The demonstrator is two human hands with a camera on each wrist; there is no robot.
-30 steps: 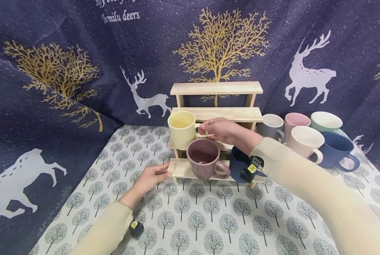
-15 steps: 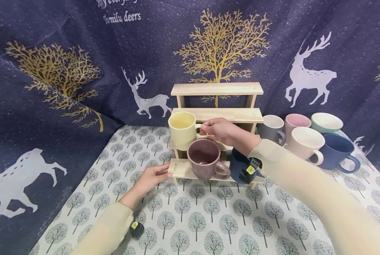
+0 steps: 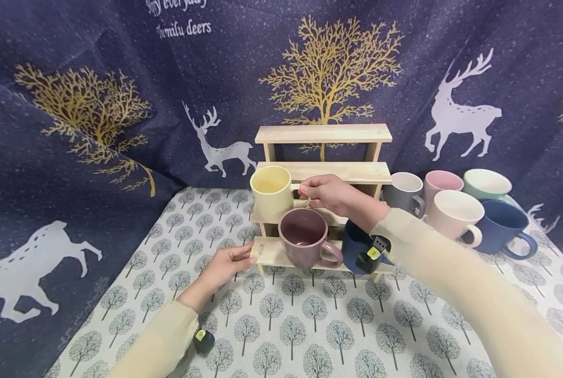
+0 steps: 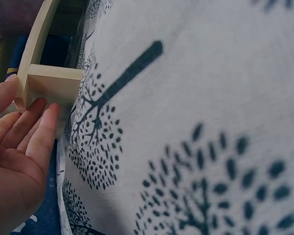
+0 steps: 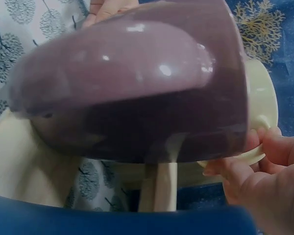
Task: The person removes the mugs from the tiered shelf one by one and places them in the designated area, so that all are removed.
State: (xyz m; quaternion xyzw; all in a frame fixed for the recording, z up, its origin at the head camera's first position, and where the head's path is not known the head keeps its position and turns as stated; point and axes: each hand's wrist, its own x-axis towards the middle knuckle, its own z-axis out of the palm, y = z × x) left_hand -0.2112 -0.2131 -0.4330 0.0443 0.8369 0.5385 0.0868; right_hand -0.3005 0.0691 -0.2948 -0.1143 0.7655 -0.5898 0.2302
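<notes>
A tiered wooden rack (image 3: 322, 171) stands in the middle of the head view. On its second step from the bottom, at the left end, is a yellow mug (image 3: 269, 195), and my right hand (image 3: 328, 193) pinches that mug's handle. My left hand (image 3: 225, 265) grips the left end of the lowest step, thumb above and fingers below, as the left wrist view shows at the wooden board's end (image 4: 32, 54). A mauve mug (image 3: 302, 239) sits on the lowest step, in front of the yellow one. Beside it, a dark blue mug (image 3: 352, 247) is partly hidden by my right wrist.
Right of the rack, several mugs cluster on the table: grey (image 3: 404, 193), pink (image 3: 443, 181), cream (image 3: 453, 215), green and white (image 3: 488, 182), and blue (image 3: 501, 228). A tree-patterned cloth (image 3: 293, 325) covers the table. Dark blue fabric (image 3: 243, 63) with deer and trees hangs behind.
Both hands keep their holds, and the mugs and rack stay where they were. Only the head view has shifted slightly, so everything appears a little lower and farther right.
</notes>
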